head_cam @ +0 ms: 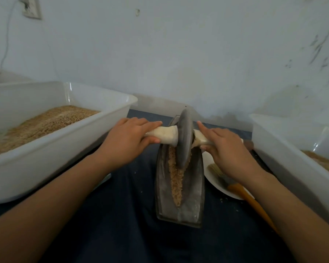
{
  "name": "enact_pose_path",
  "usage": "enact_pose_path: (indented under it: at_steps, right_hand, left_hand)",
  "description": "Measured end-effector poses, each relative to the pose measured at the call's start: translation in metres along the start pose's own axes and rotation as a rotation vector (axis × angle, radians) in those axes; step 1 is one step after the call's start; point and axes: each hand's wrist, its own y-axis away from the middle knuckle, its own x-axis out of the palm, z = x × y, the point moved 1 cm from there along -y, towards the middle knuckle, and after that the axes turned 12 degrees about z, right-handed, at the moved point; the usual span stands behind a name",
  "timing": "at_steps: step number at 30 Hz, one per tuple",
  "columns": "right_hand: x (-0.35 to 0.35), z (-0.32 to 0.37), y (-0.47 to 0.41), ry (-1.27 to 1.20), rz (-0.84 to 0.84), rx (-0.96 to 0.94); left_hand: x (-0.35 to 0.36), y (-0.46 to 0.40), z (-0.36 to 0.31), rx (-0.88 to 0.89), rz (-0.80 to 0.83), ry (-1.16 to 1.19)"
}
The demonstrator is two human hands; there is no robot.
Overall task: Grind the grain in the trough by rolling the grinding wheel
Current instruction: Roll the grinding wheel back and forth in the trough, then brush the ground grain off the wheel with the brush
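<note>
A dark metal boat-shaped trough point(195, 183) lies lengthwise in front of me on a dark blue cloth. A line of tan crushed grain point(176, 183) fills its groove. A grey grinding wheel point(184, 137) stands upright in the groove toward the far end, on a pale wooden axle handle point(166, 135). My left hand point(125, 141) grips the handle's left end with the thumb beneath. My right hand point(226, 149) grips the right end, its index finger stretched toward the wheel.
A white plastic tub point(68, 145) with tan grain stands at the left. Another white tub point(285, 152) with grain is at the right. A white plate point(215, 185) holding an orange-handled brush point(243, 194) lies right of the trough. A pale wall rises close behind.
</note>
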Motion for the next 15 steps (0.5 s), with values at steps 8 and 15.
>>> enact_pose_path:
  at_steps: [8, 15]
  right_hand:
    - [-0.063, 0.002, 0.016, -0.327, -0.096, 0.050]
    - [-0.075, -0.016, 0.046, -0.092, 0.743, 0.331]
  left_hand:
    - [0.010, 0.005, 0.000, -0.023, -0.059, -0.012]
    - [0.016, -0.001, 0.006, -0.075, -0.034, 0.101]
